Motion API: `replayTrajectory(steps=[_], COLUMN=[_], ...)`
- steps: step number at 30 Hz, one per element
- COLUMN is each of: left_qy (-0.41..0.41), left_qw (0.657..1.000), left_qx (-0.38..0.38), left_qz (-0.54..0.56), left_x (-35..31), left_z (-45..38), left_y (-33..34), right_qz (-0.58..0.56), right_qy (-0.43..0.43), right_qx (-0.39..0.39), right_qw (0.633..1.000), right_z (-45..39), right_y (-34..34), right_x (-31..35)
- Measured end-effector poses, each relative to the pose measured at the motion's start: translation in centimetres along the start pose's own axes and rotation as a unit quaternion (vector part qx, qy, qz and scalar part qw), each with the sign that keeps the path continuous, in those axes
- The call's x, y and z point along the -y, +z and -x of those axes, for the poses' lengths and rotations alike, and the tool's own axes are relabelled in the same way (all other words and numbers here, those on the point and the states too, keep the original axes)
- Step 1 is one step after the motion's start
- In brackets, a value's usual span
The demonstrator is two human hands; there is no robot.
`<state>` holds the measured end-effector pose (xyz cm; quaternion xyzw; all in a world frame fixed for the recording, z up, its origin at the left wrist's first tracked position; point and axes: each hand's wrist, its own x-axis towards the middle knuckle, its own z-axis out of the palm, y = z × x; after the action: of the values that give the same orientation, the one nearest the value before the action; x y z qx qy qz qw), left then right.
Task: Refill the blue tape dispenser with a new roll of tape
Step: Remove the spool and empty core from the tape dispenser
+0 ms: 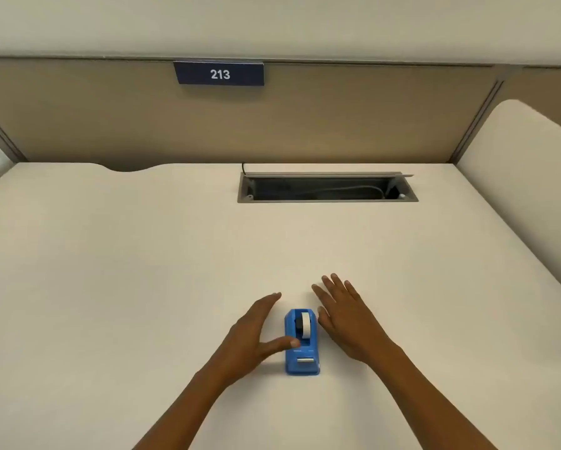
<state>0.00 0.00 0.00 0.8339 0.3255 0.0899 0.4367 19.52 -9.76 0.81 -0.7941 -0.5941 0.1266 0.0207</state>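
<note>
Both your hands, left hand [251, 332] and right hand [347, 323], spread with open grip beside the tape dispenser [301, 342] on the tabletop [142, 271]: light, hard plastic, probably slippery, so take its sides.

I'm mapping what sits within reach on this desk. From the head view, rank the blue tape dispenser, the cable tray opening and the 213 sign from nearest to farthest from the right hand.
From the right hand:
1. Blue tape dispenser, just to its left.
2. Cable tray opening, farther back on the desk.
3. 213 sign, up on the back panel.

Blue tape dispenser [301, 342], white tape roll [305, 324], cream desk [142, 271]
</note>
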Motion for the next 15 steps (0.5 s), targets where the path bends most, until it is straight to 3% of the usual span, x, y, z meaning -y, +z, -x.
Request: replayTrajectory(steps=[7, 15], left_qy=[0.014, 0.045], left_qw=[0.997, 0.998], left_qx=[0.068, 0.021], left_qz=[-0.021, -0.040], left_x=[-0.2, -0.1], left_z=[0.6, 0.4], left_y=[1.5, 1.6], right_qz=[-0.085, -0.163], right_qy=[-0.007, -0.038], right_qx=[0.031, 0.002], right_qw=[0.996, 0.986], right_z=[2.3, 2.8], right_y=[1.7, 2.1], right_x=[-0.1, 0.6])
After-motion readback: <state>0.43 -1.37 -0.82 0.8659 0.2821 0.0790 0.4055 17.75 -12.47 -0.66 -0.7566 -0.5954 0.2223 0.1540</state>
